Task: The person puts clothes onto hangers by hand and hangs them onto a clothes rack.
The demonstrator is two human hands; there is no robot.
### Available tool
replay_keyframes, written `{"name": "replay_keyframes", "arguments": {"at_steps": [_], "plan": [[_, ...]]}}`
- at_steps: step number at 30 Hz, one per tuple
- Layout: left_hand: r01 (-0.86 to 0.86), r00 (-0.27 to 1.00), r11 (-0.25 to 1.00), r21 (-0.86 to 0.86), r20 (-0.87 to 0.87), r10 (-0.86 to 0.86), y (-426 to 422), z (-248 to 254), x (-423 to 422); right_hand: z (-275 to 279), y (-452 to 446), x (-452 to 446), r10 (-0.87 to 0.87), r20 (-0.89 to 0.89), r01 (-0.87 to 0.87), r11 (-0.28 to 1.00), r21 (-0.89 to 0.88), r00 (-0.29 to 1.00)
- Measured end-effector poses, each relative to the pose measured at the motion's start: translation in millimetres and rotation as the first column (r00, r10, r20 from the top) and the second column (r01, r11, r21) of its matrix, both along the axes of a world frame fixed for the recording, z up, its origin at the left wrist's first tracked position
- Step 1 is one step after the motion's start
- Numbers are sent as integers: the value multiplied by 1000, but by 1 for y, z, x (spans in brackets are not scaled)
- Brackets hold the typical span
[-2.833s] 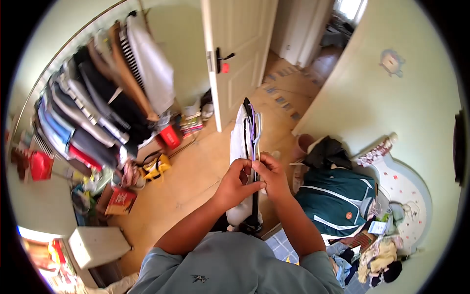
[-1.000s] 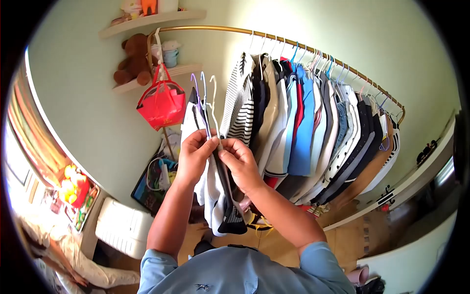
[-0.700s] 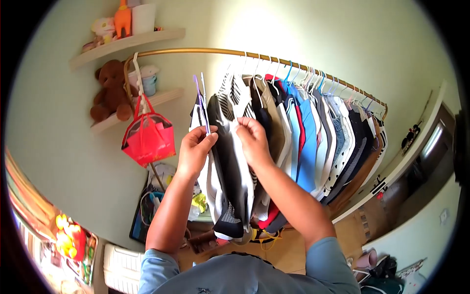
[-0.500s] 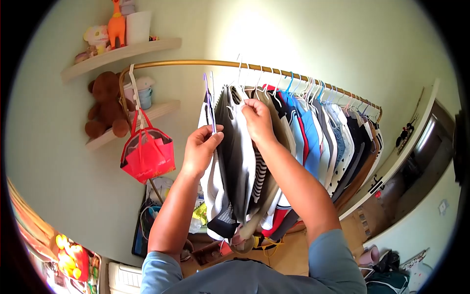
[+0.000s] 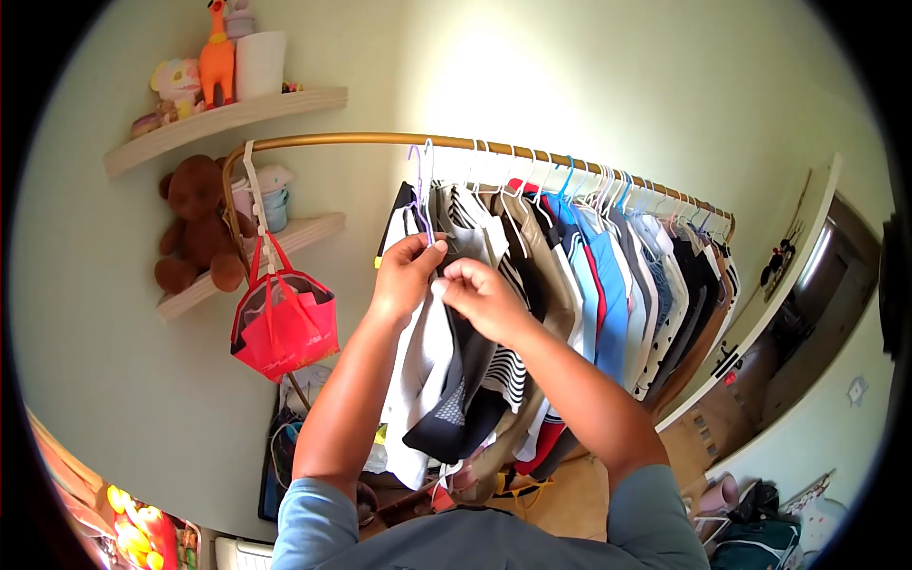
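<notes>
My left hand (image 5: 407,274) is closed in a pinch on a purple hanger (image 5: 418,190), at the near end of a row of clothes. A white hanger (image 5: 429,166) stands right beside it. Both hooks are just at the rail; whether they hang on it I cannot tell. Below the hand hang a light grey garment (image 5: 418,370) and a dark one with a patterned patch (image 5: 446,410). My right hand (image 5: 484,299) is beside the left, thumb and fingers pinched together against the dark and grey clothes. What its fingertips hold is hidden.
A gold rail (image 5: 361,139) carries several more garments, including a blue shirt (image 5: 613,285), to the right. At its left end hangs a red bag (image 5: 285,328). Wall shelves (image 5: 228,119) bear toys, with a brown teddy bear (image 5: 199,223) lower down. An open doorway lies at the right.
My right hand has left the upper edge of a grey-white garment and moved down and left beside my left hand. A white hanger that stood above the rail now sits lower.
</notes>
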State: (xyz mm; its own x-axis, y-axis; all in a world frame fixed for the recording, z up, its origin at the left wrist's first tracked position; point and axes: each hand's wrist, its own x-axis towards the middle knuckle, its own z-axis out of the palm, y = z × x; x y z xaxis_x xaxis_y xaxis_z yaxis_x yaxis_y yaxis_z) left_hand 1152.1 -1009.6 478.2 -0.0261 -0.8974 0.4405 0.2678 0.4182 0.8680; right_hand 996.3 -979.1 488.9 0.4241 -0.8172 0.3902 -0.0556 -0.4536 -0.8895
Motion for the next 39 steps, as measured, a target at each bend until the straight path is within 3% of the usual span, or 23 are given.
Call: {"name": "replay_keyframes", "arguments": {"at_steps": [1,3,5,7,8,9,15,17,19,24,27,31,33,37,39], "plan": [[4,1000,1000,-1,5,-4,-3,3,-2,-5,-1,3,-10,31,11,1000,-19,999],[-6,1000,1000,-28,-3,6,-8,6,-5,-1,3,8,-83,199,52,986,156,977],[3,1000,999,-49,10,-3,-17,10,-4,-13,-8,15,-101,423,65,993,97,901],[35,998,998,-54,46,-32,-21,17,-1,-10,-13,16,-131,481,90,990,107,867],[-61,989,996,-59,130,68,-20,21,2,-7,-17,14,-153,491,116,988,105,858],[-92,991,988,-120,81,102,-27,21,1,-5,-21,12,-174,500,142,985,103,849],[-149,967,981,-126,191,171,-67,32,5,13,-49,20,-337,370,358,934,15,866],[-111,966,992,-65,226,123,-76,29,6,8,-60,22,-416,248,436,899,-32,875],[-204,930,979,-25,306,201,-79,21,7,-13,-82,18,-458,85,462,886,-35,885],[-373,874,911,-177,263,409,-87,-11,13,-19,-63,11,-476,-87,456,872,-180,875],[-408,892,877,-254,94,442,-70,-14,17,-17,-26,6,-552,-91,474,780,-408,829],[-296,955,874,-386,-131,266,-15,-12,-1,-21,28,-13,-450,26,410,788,-460,893],[-207,975,926,-315,-145,169,22,-13,-20,-35,50,-28,-411,57,388,796,-464,910],[-36,999,951,-307,-14,33,72,-45,-62,-80,96,-67,-409,58,413,890,-195,911],[87,996,975,-202,-2,-89,93,-70,-90,-116,120,-92,-392,103,400,914,-64,914]]}}
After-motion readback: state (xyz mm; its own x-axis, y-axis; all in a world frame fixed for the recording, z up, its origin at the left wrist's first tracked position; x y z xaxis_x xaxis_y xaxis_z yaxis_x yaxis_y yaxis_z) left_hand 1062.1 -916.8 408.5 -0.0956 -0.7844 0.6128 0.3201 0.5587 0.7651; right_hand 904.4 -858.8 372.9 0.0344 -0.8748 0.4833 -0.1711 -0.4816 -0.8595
